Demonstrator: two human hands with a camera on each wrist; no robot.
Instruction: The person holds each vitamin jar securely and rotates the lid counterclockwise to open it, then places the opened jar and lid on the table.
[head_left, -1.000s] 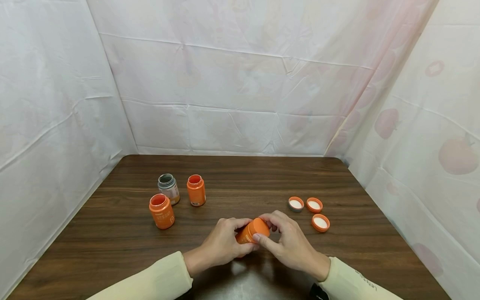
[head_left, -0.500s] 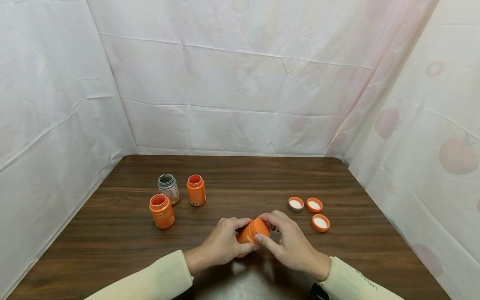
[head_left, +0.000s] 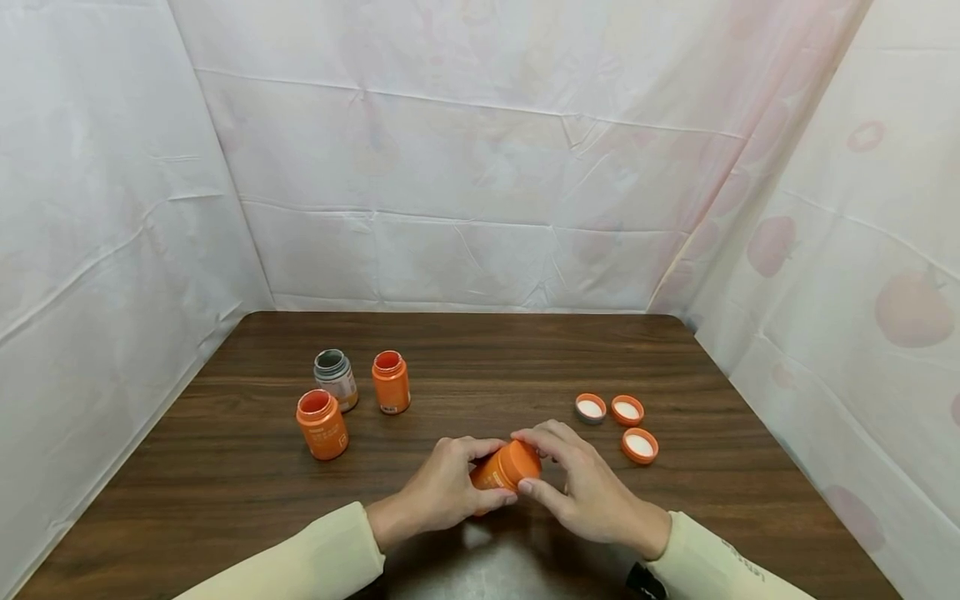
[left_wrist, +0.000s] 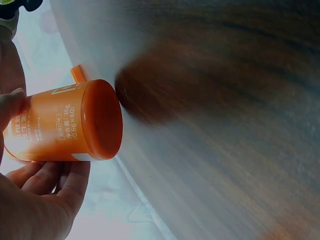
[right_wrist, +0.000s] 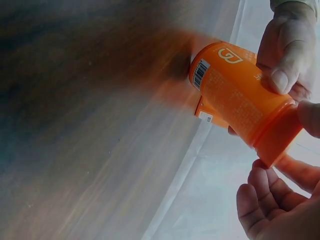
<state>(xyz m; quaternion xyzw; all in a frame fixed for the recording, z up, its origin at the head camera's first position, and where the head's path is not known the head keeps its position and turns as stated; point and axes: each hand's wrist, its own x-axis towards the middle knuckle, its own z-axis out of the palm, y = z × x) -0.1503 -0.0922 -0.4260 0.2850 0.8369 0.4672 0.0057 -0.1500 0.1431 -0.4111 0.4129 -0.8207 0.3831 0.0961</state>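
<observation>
My left hand [head_left: 442, 485] grips an orange plastic bottle [head_left: 491, 475] round its body, thumb on the near side. The bottle is tilted, its orange cap [head_left: 521, 460] pointing up and to the right. With thumb and fingers my right hand [head_left: 588, 492] pinches that cap at its edge. In the right wrist view the cap [right_wrist: 280, 132] sits on the neck end, and a barcode shows near the bottle's base. Pale printed text and the smooth base of the bottle [left_wrist: 55, 122] face the left wrist camera, tilted down close over the table.
To the left on the dark wooden table [head_left: 480, 358] stand three uncapped bottles: a grey one [head_left: 337, 383], an orange one [head_left: 392, 385] and a nearer orange one [head_left: 324, 429]. On the right lie a grey-sided cap [head_left: 591, 407] and two orange caps [head_left: 627, 409], white insides up.
My right thumb has shifted down and to the right round the cap's edge, and the right wrist has moved slightly right. The left hand keeps its grip on the bottle; the other bottles and caps stay put.
</observation>
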